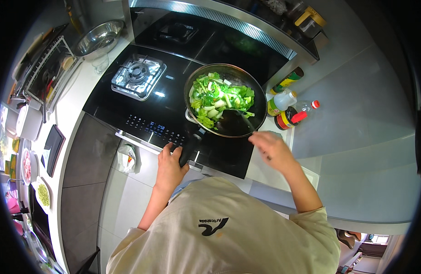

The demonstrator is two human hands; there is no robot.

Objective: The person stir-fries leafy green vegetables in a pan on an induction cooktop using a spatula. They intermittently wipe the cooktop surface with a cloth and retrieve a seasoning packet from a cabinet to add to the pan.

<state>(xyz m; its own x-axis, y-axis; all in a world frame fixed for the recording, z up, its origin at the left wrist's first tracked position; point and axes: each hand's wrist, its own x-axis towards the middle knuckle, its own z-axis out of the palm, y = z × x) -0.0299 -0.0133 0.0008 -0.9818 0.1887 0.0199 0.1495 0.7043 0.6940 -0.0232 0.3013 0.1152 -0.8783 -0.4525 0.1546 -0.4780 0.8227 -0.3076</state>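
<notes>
A deep dark frying pan (231, 70) sits over the right side of the black glass gas hob (104, 96). Chopped leafy greens (217, 96) with pale stems fill mostly its left and upper part. At the pan's near right rim, my right hand (272, 150) grips a spatula (245, 120); hand and shaft are blurred, and the blade is partly hidden by the greens. My left hand (171, 166) is at the end of the black pan handle (191, 147), which lies between thumb and forefinger. Its fingertips reach the hob's front edge beside the lit touch controls (155, 127).
An unlit burner (138, 73) is on the left. Seasoning bottles (280, 102) stand close to the pan's right. On the left counter are a steel basin (102, 37), a dish rack (51, 73), a black tablet-like object (54, 150), and bowls of chopped food (42, 195).
</notes>
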